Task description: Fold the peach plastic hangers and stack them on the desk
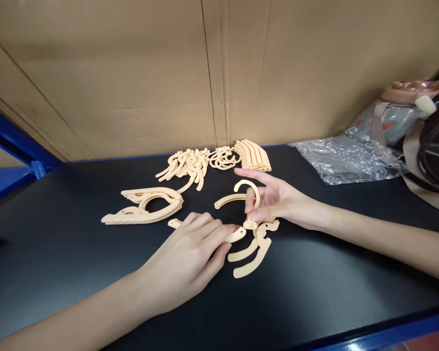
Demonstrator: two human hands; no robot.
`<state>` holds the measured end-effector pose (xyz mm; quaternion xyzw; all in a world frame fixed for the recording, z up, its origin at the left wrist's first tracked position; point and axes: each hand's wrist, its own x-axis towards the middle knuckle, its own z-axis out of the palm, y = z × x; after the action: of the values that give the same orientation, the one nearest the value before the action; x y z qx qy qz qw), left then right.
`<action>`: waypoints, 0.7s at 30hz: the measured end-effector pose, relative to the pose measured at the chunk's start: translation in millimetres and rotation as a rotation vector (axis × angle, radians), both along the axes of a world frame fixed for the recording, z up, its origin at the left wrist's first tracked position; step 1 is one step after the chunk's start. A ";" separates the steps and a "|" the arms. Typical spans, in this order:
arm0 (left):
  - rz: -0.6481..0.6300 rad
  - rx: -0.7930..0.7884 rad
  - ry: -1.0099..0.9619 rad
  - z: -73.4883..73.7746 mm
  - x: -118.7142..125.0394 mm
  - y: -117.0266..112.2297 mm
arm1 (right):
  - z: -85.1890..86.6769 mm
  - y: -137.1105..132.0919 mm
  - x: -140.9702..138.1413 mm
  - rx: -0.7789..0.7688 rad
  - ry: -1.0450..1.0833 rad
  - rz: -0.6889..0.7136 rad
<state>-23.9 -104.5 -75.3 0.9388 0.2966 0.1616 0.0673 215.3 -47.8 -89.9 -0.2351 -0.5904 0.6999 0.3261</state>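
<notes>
Peach plastic hanger parts lay across a black table [76, 253] as a person worked at its middle with both bare hands. The right hand [278, 202], in from three o'clock, pinched a hook piece [246, 183] near its foot between thumb and bent fingers, with the forefinger stretched out above it. The hook stood raised just off the table.

The left hand [193, 248], in from seven o'clock, lay palm down with its fingers curled over a flat arm piece [237, 235], whose rounded end showed beside the hook's foot. Whether that hand gripped the piece or merely pressed on it could not be told.

Two curved arms [254, 253] lay at five o'clock from the hook, just beside it. A stack of folded hangers [146, 207] sat at ten o'clock, and a heap of loose parts [188, 165] lay at twelve, near the cardboard wall [131, 73]. A crumpled clear bag [346, 158] lay at two o'clock.

The work appeared to favour that low pinch on the hook, so the thin arc would not flex. It also seemed to call for the arm piece to be kept flat and still on the table, with the two ends held in line. The curved arms looked close enough to be knocked by a careless wrist.
</notes>
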 end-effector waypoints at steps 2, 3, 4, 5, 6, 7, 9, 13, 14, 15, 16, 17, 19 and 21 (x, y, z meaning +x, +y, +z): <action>-0.019 0.023 0.011 -0.9 0.0 0.2 | -0.7 0.5 0.3 -0.009 0.000 0.029; -0.026 0.039 0.015 -1.6 0.0 0.5 | -0.8 0.9 0.3 -0.016 0.002 0.044; -0.033 0.057 0.018 -2.2 0.1 0.8 | -0.7 1.2 0.3 -0.022 0.003 0.057; -0.038 0.074 0.021 -2.7 0.3 1.1 | -0.4 1.5 0.2 -0.027 0.002 0.068; -0.045 0.090 0.019 -3.0 0.5 1.3 | 0.0 1.7 0.1 -0.028 -0.003 0.075; -0.052 0.104 0.018 -3.1 0.7 1.4 | 0.6 1.9 -0.1 -0.025 -0.014 0.081; -0.061 0.125 0.017 -2.9 1.1 1.4 | 1.6 2.2 -0.3 -0.013 -0.043 0.096; -0.060 0.197 0.020 -2.9 0.9 1.8 | 2.3 2.2 -0.4 0.005 -0.091 0.111; -0.059 0.217 0.021 -3.2 0.7 2.1 | 2.5 2.0 -0.5 0.009 -0.101 0.107; -0.059 0.239 0.022 -3.6 0.4 2.4 | 2.9 1.5 -0.8 0.016 -0.111 0.100; -0.056 0.257 0.023 -4.1 0.1 2.7 | 3.7 0.9 -1.2 0.025 -0.123 0.090; -0.053 0.272 0.025 -4.5 -0.1 2.9 | 4.9 -0.1 -1.7 0.034 -0.138 0.076; -0.045 0.294 0.032 -5.2 -0.3 2.9 | 8.0 -2.6 -3.0 0.054 -0.169 0.043; -0.041 0.313 0.025 -5.5 -0.5 2.4 | 11.4 -5.6 -4.2 0.073 -0.190 0.007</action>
<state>-24.3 -102.1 -80.9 0.9456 0.2494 0.1928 -0.0801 211.2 -53.3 -78.6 -0.2863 -0.6444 0.6538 0.2746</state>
